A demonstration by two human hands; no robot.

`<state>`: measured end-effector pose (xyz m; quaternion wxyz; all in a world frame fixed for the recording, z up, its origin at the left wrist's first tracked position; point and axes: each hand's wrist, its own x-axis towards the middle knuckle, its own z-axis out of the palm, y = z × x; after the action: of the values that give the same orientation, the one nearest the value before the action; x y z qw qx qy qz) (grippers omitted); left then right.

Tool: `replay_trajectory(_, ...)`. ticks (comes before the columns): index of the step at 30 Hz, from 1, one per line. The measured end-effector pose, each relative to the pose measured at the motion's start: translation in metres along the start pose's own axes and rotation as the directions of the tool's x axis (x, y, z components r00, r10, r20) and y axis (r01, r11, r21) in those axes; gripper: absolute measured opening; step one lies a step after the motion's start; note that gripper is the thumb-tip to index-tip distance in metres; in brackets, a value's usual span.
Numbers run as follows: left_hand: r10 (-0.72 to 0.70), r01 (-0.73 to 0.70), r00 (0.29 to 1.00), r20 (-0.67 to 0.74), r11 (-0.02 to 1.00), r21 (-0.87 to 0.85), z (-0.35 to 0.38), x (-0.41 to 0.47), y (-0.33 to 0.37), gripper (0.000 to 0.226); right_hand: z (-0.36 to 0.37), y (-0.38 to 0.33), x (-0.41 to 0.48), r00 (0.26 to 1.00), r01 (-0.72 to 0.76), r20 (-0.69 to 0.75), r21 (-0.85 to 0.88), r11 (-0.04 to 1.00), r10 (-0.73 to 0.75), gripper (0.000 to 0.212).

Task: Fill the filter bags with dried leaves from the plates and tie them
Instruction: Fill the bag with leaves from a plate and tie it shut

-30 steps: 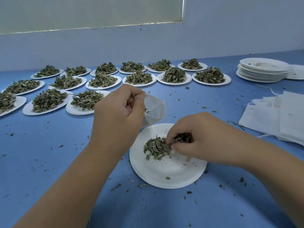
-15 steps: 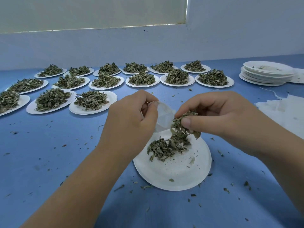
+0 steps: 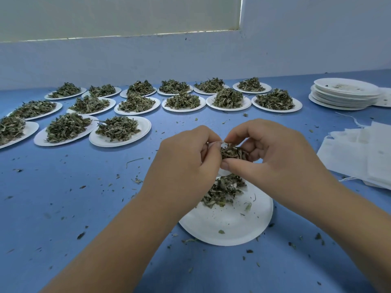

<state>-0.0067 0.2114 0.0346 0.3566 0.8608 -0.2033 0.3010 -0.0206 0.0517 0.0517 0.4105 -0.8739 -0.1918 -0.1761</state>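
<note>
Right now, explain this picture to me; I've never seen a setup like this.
No machine here: a person's two bare hands, filmed by a camera worn on the head, looking down. The left hand holds a white filter bag, mostly hidden; the fingers of the right hand pinch dried leaves at its mouth. Below is a paper plate with a few leaves, on the blue table. Behind stand plates heaped with leaves; right, a stack of empty plates and spare bags.
</note>
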Motion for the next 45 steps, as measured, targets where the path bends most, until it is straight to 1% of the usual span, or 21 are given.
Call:
replay_trajectory(3,-0.008,0.008,1.0,0.002,1.0,-0.005,0.0,0.0,0.0,0.014,0.0,-0.001,0.0,0.999,0.036,-0.042,0.036,0.999,-0.035,0.025)
replay_trajectory(5,-0.017,0.017,1.0,0.001,1.0,-0.016,0.0,0.0,0.001,0.012,0.0,-0.001,-0.001,0.996,0.059,-0.061,0.029,0.998,-0.058,0.023)
replay_trajectory(10,-0.054,0.055,0.998,0.02,0.996,-0.071,0.001,-0.001,0.002,0.009,0.001,0.002,-0.002,0.989,0.137,-0.033,-0.137,0.981,-0.143,0.015)
replay_trajectory(12,-0.068,0.07,0.997,0.028,0.994,-0.083,0.002,-0.001,0.002,0.01,0.003,0.002,-0.002,0.99,0.139,-0.005,-0.159,0.977,-0.142,0.016)
replay_trajectory(14,-0.085,0.087,0.996,0.028,0.992,-0.093,0.002,-0.002,0.002,0.011,0.003,0.002,-0.002,0.992,0.127,0.004,-0.13,0.983,-0.128,0.02)
replay_trajectory(18,-0.101,0.101,0.995,0.004,0.991,-0.086,0.001,-0.001,0.002,0.01,0.0,0.0,-0.002,0.996,0.091,0.005,0.025,0.996,-0.091,0.03)
replay_trajectory(20,-0.108,0.108,0.994,0.004,0.99,-0.091,0.0,-0.001,0.003,0.01,0.001,0.0,-0.002,0.995,0.099,-0.004,0.051,0.994,-0.099,0.032)
replay_trajectory(22,-0.116,0.117,0.993,0.018,0.987,-0.114,0.0,-0.001,0.003,0.011,0.003,0.001,-0.003,0.991,0.132,-0.026,-0.006,0.991,-0.132,0.029)
replay_trajectory(25,-0.133,0.136,0.991,0.034,0.981,-0.138,0.001,-0.002,0.005,0.013,0.006,0.003,-0.003,0.983,0.179,-0.028,-0.129,0.975,-0.184,0.018)
replay_trajectory(29,-0.157,0.161,0.987,0.037,0.976,-0.144,0.0,-0.002,0.006,0.015,0.007,0.002,-0.004,0.977,0.214,0.031,-0.14,0.967,-0.212,0.01)
replay_trajectory(34,-0.17,0.173,0.985,0.031,0.972,-0.161,-0.003,0.0,0.006,0.013,0.001,0.0,-0.005,0.96,0.277,0.08,-0.147,0.949,-0.268,0.02)
replay_trajectory(36,-0.178,0.18,0.984,0.023,0.969,-0.168,-0.004,0.001,0.006,0.013,0.0,0.0,-0.005,0.959,0.282,0.046,-0.119,0.952,-0.278,0.021)
replay_trajectory(40,-0.203,0.198,0.979,-0.015,0.964,-0.179,-0.006,0.003,0.004,0.014,-0.005,-0.001,-0.005,0.971,0.235,-0.027,-0.032,0.972,-0.236,0.026)
replay_trajectory(42,-0.224,0.214,0.974,-0.033,0.958,-0.193,-0.007,0.003,0.003,0.016,-0.007,-0.001,-0.004,0.974,0.224,-0.004,-0.066,0.972,-0.225,0.03)
replay_trajectory(45,-0.248,0.233,0.968,-0.041,0.946,-0.227,-0.007,0.004,0.003,0.016,-0.009,0.0,-0.004,0.976,0.201,0.119,-0.181,0.963,-0.181,0.037)
